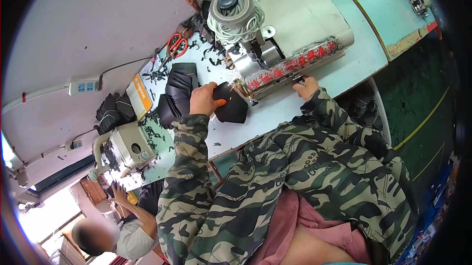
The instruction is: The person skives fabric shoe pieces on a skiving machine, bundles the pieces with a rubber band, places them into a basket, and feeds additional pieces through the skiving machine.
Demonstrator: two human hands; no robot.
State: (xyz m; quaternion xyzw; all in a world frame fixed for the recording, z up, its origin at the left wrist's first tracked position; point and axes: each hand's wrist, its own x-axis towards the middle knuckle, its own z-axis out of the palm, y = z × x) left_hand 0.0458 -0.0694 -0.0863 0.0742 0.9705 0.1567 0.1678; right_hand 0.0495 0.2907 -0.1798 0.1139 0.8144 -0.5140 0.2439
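A flat black piece [232, 107], maybe leather or fabric, lies at the left end of a cream skiving or sewing-type machine [307, 17]. My left hand [202, 100] grips its left edge, the thumb wearing an orange finger cover. Just left of that hand is a fanned stack of similar black pieces [178, 90]. My right hand [308, 88] is at the front side of the machine, fingers curled at a small dark metal part [297, 77]; what they hold is partly hidden. Red lettering runs along the machine's front.
Red-handled scissors [177, 45] lie among black scraps behind the stack. An orange-and-white box [141, 97] and tied black bundles [115, 111] stand by the wall. Another machine [129, 148] is on the left, with a co-worker [135, 238] beside it.
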